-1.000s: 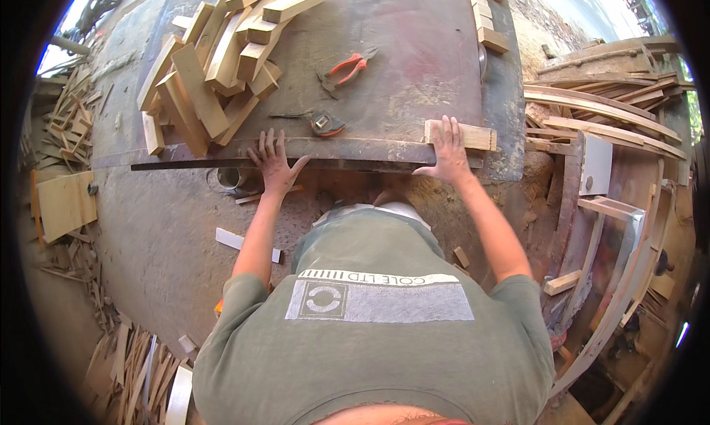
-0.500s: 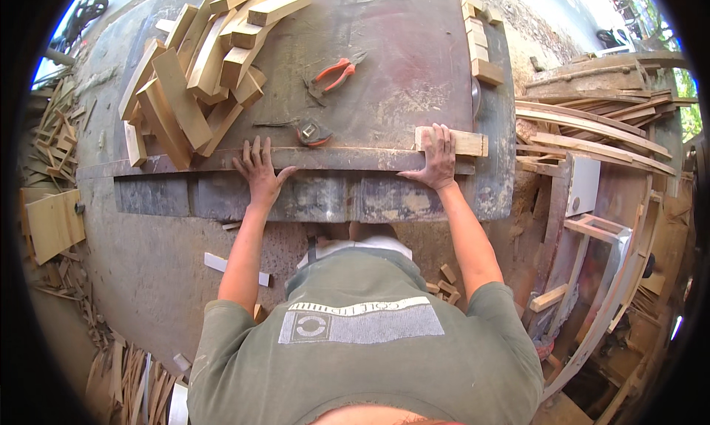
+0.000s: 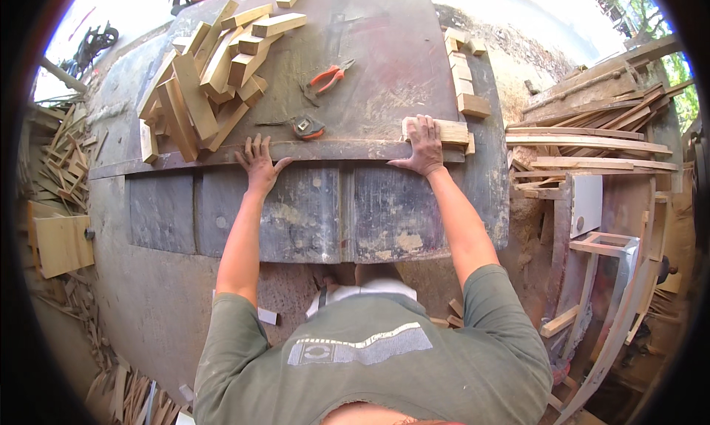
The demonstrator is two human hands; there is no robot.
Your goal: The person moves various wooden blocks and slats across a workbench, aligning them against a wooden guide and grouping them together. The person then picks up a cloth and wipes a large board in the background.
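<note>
a long dark bar [image 3: 336, 152], set across the middle of the frame along the lower edge of the desk top [image 3: 392, 44], is touched by the left hand [image 3: 257, 163], which is splayed, with nothing held. right of centre, the left end of a pale wooden block [image 3: 452, 132] is covered by the fingers of the right hand [image 3: 422, 150], its thumb stretched toward the bar; whether the block is gripped cannot be told. steadiness would likely be helped by even pressure from both hands, with the block kept parallel to the bar. a tape measure [image 3: 308, 128] and pliers [image 3: 327, 79] are seen above.
</note>
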